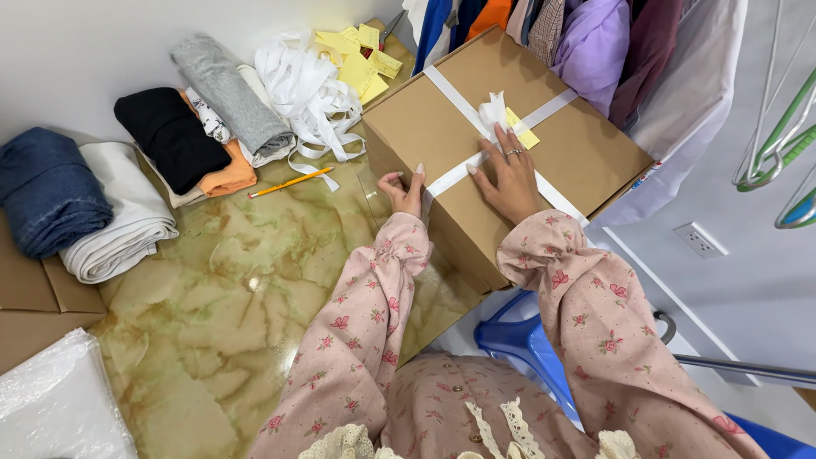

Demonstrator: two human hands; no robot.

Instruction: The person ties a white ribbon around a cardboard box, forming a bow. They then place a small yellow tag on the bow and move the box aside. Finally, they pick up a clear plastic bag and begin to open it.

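Note:
A brown cardboard box (586, 149) stands on the marbled table, tied crosswise with white ribbon (450, 93) knotted in a bow on top. A small yellow tag (524, 134) sits beside the bow. My right hand (512, 174) lies flat on the lid, fingers spread over the ribbon just below the bow, a ring on one finger. My left hand (405, 189) presses against the box's near-left edge where the ribbon runs down the side, fingers curled. Both sleeves are pink with a flower print.
Folded clothes in blue (47, 191), white, black (170, 136), orange and grey lie along the table's left and back. A tangle of white ribbon (310, 89), yellow tags (357, 59) and a pencil (289, 182) lie behind. Hanging garments (595, 42), hangers (778, 144), a blue chair (518, 336).

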